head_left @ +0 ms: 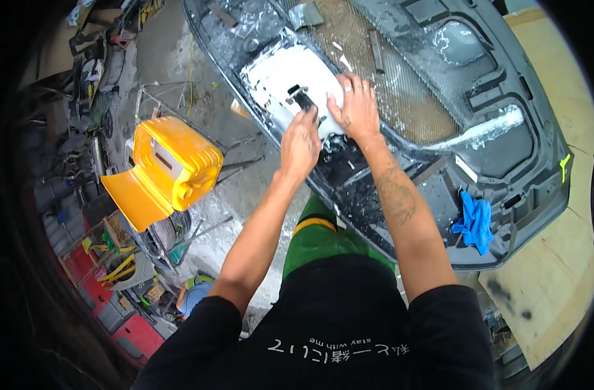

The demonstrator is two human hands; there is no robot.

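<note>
A large black moulded panel [506,196], like the underside of a car bonnet, lies before me, with a white-coated patch [287,68] near its left edge. On that patch my left hand [301,144] is closed round the near end of a small dark tool [303,99], whose exact kind I cannot make out. A dark slot-like mark shows just beyond its far end. My right hand [360,112] rests on the right side of the patch, fingers stretched out, with a ring on one finger.
Brown honeycomb mesh [410,97] fills the panel's middle, with loose strips on it. A blue glove or cloth [475,222] lies at the panel's near right. Left of me, a yellow plastic case [196,159] stands open over a metal frame. Cardboard sheeting [537,299] lies at the right.
</note>
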